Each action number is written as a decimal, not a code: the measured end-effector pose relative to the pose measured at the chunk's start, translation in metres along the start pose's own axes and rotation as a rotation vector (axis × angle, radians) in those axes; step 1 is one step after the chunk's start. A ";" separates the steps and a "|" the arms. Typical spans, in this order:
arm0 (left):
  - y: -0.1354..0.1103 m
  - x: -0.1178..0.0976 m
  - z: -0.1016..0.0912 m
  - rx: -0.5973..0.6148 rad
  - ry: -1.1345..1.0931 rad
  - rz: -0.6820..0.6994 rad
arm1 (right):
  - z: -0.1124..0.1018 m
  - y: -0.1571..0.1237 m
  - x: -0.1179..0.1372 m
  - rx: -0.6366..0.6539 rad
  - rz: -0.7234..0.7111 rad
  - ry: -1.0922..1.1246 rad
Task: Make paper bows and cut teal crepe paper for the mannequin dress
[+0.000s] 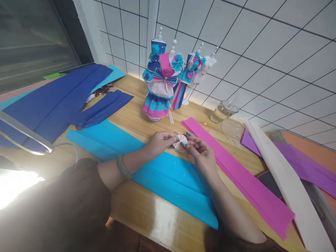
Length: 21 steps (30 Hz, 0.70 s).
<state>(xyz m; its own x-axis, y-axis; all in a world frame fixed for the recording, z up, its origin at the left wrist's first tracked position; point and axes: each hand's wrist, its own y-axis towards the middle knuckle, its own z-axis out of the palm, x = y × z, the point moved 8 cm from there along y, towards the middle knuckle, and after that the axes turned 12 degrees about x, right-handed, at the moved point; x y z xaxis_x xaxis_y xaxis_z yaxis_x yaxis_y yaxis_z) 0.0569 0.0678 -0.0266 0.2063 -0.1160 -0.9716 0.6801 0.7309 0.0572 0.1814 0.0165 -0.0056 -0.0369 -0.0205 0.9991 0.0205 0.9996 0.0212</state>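
A small pleated paper fan (180, 141) in white, pink and blue sits between my two hands above the wooden table (147, 210). My left hand (159, 143) pinches its left side with closed fingers; a green bangle circles that wrist. My right hand (200, 152) grips the fan's right side, fingers curled. Under my hands lies a long turquoise crepe paper sheet (157, 168). A pink crepe strip (236, 175) runs along the right of my right hand.
Several small mannequins in paper dresses (165, 78) stand at the back by the tiled wall. Dark blue paper sheets (52, 101) cover the left. A glass jar (223, 111), white strip (283, 178) and purple paper (309, 168) lie right. A lamp (23, 136) glares at left.
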 end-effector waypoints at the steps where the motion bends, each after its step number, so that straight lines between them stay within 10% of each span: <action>1: 0.000 -0.001 0.000 0.000 0.010 0.005 | 0.000 0.000 0.000 0.004 0.003 0.002; 21: -0.002 0.001 0.007 0.063 0.101 -0.007 | 0.004 0.000 0.000 0.010 -0.014 0.005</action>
<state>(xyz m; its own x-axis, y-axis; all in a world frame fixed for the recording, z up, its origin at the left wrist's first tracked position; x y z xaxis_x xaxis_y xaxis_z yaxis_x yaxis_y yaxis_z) 0.0604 0.0619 -0.0259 0.1323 -0.0502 -0.9899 0.7248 0.6862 0.0621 0.1777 0.0164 -0.0057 -0.0318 -0.0344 0.9989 0.0096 0.9994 0.0347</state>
